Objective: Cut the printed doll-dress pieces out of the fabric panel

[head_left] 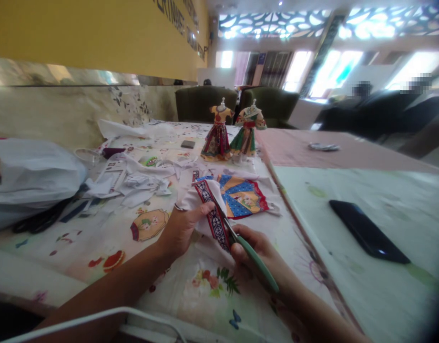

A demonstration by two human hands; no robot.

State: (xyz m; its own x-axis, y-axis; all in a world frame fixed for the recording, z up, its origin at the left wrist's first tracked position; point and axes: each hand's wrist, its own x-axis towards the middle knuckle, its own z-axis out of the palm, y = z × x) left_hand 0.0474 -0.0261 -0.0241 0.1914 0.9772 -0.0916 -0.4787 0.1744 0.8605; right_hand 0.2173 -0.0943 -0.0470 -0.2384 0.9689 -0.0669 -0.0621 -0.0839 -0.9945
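Between thumb and fingers, my left hand (183, 228) grips a white fabric piece bearing a dark blue and red patterned band (212, 216). My right hand (253, 247) is closed round green-handled scissors (257, 264), whose blades lie along the band's right edge. Just beyond my hands is a blue and yellow panelled skirt piece (242, 195) with red trim, lying flat. A small tan bodice-shaped cutout (149, 225) rests to the left of my left hand. Behind the skirt piece stand two miniature dresses on small forms, one yellow and maroon (219, 133), one green and cream (248, 133).
White paper scraps (133, 186) litter the table's left side, beside a white plastic bag (33, 176). A black phone (367, 231) lies on the pale green cloth at right. A white cable (122, 310) crosses the near edge. Dark armchairs (205, 102) stand behind the table.
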